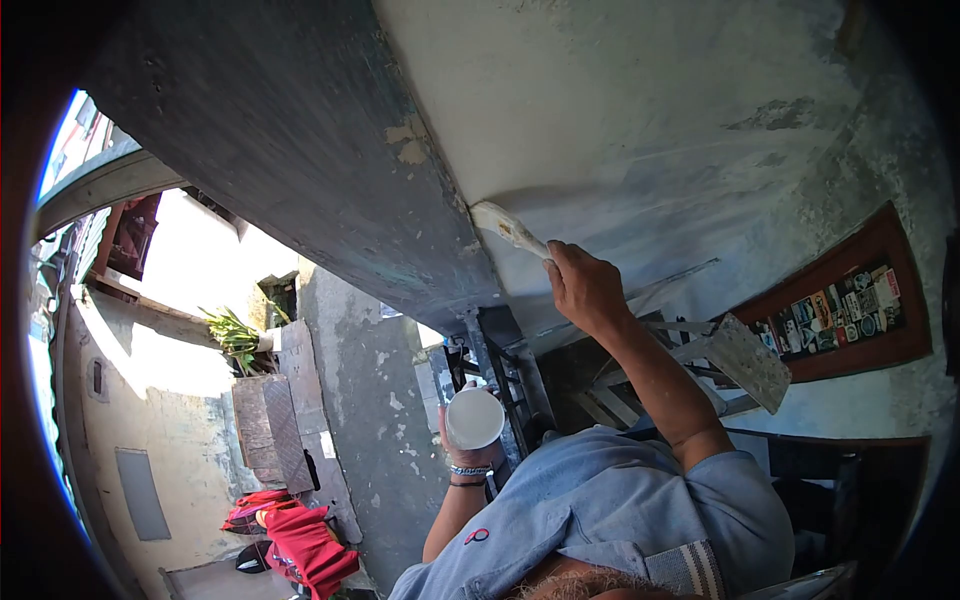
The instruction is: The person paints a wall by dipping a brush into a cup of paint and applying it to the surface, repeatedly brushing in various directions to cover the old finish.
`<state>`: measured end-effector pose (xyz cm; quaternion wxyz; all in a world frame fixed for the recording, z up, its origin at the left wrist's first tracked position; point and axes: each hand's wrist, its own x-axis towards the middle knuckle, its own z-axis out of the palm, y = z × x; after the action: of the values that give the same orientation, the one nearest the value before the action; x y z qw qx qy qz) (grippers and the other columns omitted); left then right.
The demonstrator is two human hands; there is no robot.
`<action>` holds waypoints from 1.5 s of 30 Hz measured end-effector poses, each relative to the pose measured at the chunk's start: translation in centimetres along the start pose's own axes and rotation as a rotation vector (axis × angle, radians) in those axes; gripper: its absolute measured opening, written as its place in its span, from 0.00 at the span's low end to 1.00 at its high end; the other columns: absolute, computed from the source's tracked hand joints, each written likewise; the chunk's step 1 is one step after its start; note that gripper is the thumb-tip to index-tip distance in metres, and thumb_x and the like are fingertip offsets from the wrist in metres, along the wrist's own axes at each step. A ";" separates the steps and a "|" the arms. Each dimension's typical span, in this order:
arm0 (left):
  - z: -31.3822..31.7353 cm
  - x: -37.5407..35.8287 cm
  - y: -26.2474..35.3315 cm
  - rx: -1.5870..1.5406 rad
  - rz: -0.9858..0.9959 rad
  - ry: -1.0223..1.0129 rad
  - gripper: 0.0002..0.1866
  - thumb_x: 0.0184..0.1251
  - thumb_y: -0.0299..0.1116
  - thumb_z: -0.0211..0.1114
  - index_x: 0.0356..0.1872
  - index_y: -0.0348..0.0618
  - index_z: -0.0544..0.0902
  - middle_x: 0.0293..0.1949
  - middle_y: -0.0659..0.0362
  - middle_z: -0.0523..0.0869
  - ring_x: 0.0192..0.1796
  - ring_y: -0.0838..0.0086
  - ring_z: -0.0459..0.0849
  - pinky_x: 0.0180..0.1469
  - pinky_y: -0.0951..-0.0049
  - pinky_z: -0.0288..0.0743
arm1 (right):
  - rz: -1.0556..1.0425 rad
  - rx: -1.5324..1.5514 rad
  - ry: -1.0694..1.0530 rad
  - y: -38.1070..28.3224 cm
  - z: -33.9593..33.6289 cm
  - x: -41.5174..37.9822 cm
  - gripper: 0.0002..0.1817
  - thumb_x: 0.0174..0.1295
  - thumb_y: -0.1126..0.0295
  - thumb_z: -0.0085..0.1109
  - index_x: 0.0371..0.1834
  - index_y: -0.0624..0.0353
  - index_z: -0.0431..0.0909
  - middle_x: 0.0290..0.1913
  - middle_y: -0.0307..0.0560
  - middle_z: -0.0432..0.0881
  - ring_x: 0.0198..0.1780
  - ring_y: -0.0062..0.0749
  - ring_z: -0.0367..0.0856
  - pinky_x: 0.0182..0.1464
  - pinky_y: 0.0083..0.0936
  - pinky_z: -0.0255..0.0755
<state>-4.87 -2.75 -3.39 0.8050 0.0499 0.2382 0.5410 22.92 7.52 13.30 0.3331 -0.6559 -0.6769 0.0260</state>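
- Right hand (pixel 585 290): the fingers are wrapped tight round the handle of a brush (pixel 510 228), knuckles turned up towards the surface overhead.
- The brush is coated in pale paint. Its tip presses against the white surface (pixel 640 110), right at the edge where that meets a dark grey beam (pixel 290 140).
- The right arm reaches up and away from the body, bare from a short blue sleeve (pixel 740 500).
- Left hand (pixel 468 435): the fingers are curled round a white cup (pixel 473 418), gripping it from behind and below. The cup's round open mouth faces the camera, and most of the fingers are hidden by it, so only their tips show at the rim.
- The cup is held low and close to the chest, well apart from the brush.
- Beaded bands (pixel 468 472) circle the left wrist.
- Just behind the cup stands a dark metal frame (pixel 500 370).
- Below the right forearm, a flat grey board (pixel 750 360) rests tilted on pale rungs.
- Further right, a brown-framed panel (pixel 840 310) is covered in small stickers.
- Far to the left, in sunlight, a green plant (pixel 235 335) sits on a wall, with red cloth (pixel 305 545) near the bottom edge.
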 end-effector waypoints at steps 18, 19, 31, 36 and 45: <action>0.9 -0.8 0.2 0.067 -0.014 -0.028 0.33 0.69 0.61 0.54 0.64 0.47 0.73 0.56 0.52 0.81 0.59 0.59 0.80 0.50 0.62 0.81 | -0.091 0.104 0.203 1.2 4.8 -1.4 0.13 0.64 0.72 0.58 0.50 0.58 0.69 0.34 0.50 0.77 0.29 0.48 0.81 0.28 0.37 0.77; 0.8 -0.8 0.3 0.089 -0.010 -0.036 0.32 0.69 0.60 0.54 0.64 0.48 0.73 0.57 0.52 0.81 0.59 0.59 0.80 0.50 0.62 0.81 | -0.083 0.093 0.192 1.4 5.2 -1.7 0.13 0.64 0.72 0.58 0.50 0.58 0.69 0.34 0.50 0.77 0.29 0.48 0.81 0.28 0.37 0.77; 1.0 -0.4 0.1 0.075 -0.004 0.014 0.32 0.70 0.57 0.54 0.66 0.46 0.71 0.56 0.52 0.81 0.58 0.60 0.80 0.49 0.62 0.82 | 0.043 0.104 0.062 1.2 2.9 -2.5 0.11 0.64 0.73 0.57 0.49 0.62 0.73 0.37 0.55 0.82 0.35 0.53 0.83 0.35 0.40 0.79; 0.7 -0.1 -0.1 0.077 -0.013 -0.030 0.39 0.71 0.64 0.39 0.66 0.40 0.72 0.58 0.47 0.82 0.59 0.58 0.80 0.62 0.59 0.73 | -0.061 0.179 0.219 -1.7 -3.0 0.9 0.12 0.65 0.74 0.57 0.50 0.64 0.74 0.37 0.56 0.82 0.35 0.51 0.84 0.34 0.39 0.79; 0.6 0.2 -0.3 0.035 -0.027 -0.004 0.39 0.72 0.64 0.39 0.64 0.36 0.74 0.56 0.46 0.83 0.59 0.57 0.81 0.64 0.60 0.71 | -0.078 0.099 0.180 -0.3 1.9 0.3 0.15 0.63 0.74 0.58 0.52 0.61 0.70 0.34 0.52 0.79 0.31 0.49 0.83 0.28 0.38 0.78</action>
<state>-4.33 -2.63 -3.05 0.8116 0.0619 0.2465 0.5260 21.77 8.52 12.04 0.4253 -0.6113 -0.6673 -0.0128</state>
